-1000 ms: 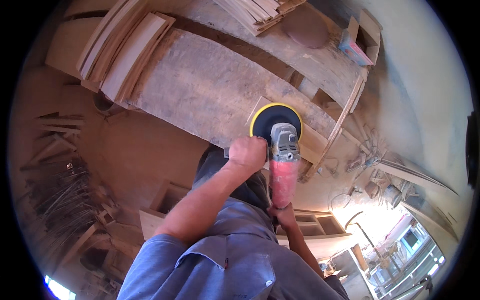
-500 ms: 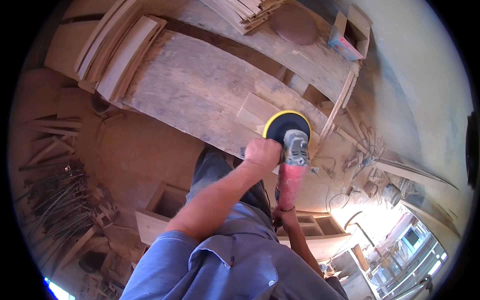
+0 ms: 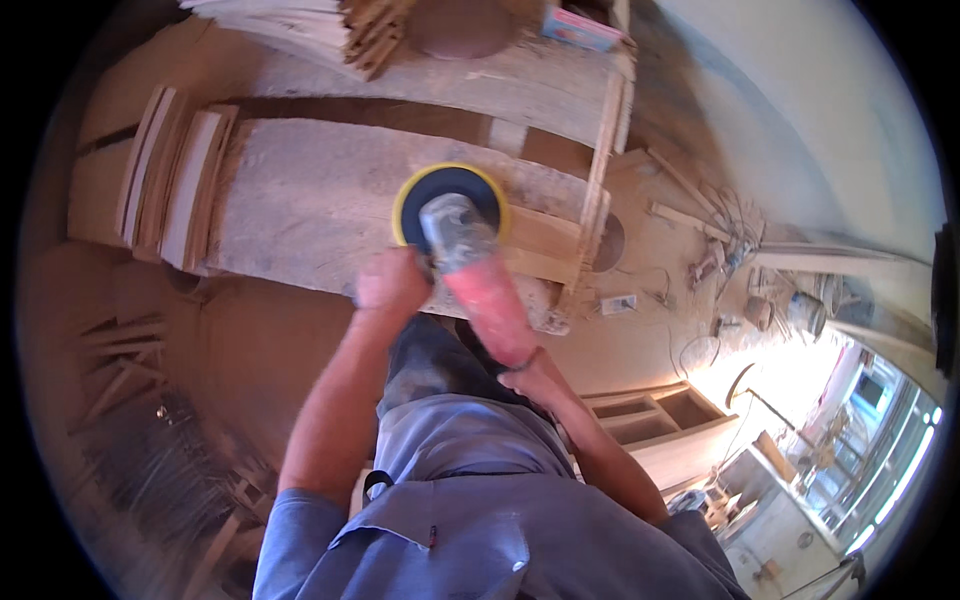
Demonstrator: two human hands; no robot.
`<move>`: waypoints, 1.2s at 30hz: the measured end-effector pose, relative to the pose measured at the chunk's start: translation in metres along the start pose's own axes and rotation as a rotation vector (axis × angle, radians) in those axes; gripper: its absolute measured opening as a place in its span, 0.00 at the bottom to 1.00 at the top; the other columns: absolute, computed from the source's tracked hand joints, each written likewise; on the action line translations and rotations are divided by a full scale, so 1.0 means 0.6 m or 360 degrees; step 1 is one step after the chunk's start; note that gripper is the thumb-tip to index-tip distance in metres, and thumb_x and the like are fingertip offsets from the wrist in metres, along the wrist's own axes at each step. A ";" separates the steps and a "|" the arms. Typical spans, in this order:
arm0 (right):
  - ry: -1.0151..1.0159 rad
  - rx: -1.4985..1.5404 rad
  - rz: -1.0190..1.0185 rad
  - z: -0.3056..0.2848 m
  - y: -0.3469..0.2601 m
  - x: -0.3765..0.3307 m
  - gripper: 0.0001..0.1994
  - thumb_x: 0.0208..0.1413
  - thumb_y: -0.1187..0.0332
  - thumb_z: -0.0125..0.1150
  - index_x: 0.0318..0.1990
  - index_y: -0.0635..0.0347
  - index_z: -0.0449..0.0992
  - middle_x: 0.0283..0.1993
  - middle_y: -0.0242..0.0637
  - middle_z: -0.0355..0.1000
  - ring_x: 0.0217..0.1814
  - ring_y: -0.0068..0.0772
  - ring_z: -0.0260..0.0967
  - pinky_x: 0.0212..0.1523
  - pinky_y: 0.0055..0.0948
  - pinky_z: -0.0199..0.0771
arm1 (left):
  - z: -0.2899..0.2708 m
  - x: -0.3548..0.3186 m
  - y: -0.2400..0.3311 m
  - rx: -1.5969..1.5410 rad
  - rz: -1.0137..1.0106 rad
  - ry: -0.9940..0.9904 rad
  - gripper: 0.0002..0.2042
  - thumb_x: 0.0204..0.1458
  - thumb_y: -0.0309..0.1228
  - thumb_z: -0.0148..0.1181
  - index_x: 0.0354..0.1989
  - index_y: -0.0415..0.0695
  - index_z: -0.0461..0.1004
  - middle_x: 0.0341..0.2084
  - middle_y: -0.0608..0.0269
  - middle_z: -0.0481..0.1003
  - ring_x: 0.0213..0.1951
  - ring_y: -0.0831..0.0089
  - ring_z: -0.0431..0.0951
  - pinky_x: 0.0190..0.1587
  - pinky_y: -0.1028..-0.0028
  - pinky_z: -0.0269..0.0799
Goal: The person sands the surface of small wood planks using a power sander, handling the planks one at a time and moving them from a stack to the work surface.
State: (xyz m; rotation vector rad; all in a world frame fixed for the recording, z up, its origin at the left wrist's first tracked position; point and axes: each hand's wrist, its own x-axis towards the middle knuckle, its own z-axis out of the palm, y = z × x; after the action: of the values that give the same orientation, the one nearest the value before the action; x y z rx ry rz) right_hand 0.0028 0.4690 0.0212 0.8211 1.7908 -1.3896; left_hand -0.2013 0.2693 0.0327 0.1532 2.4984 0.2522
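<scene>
Both hands hold a disc sander [image 3: 488, 300] with a red body and a grey, dusty head. Its round black pad [image 3: 415, 200] has a yellow rim. My left hand [image 3: 390, 282] is closed at the side of the head, apparently around a side handle that it mostly hides. My right hand [image 3: 537, 380] wraps the rear end of the red body. The pad lies over the left part of a pale flat wooden board [image 3: 545, 238], whose right part shows beyond the disc. That board rests on a worn wooden workbench [image 3: 300, 190].
Curved wooden pieces [image 3: 190, 190] stand at the bench's left end. More strips [image 3: 300, 25] are piled at the back, beside a brown round disc [image 3: 460, 25] and a small box [image 3: 582, 28]. A wooden frame with compartments [image 3: 665, 425] sits at the right; cords and scraps [image 3: 735, 250] lie beyond.
The sander has moved left along the board, uncovering the board's right part. My view has turned, so the bench now lies straighter across. Both hands keep their hold.
</scene>
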 end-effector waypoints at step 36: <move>0.0081 0.0214 0.0192 -0.122 0.113 -0.066 0.08 0.39 0.70 0.68 0.21 0.59 0.73 0.18 0.29 0.68 0.20 0.23 0.65 0.22 0.28 0.63 | 0.051 -0.014 0.201 -0.0008 0.0314 -0.0197 0.10 0.50 0.30 0.57 0.35 0.45 0.84 0.36 0.51 0.83 0.43 0.54 0.83 0.45 0.60 0.80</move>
State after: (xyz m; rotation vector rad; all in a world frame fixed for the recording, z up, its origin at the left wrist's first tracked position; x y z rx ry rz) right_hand 0.0691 0.5528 0.0312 1.0265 1.6704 -1.4328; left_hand -0.1703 0.3896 0.0394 0.4021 2.3610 0.3197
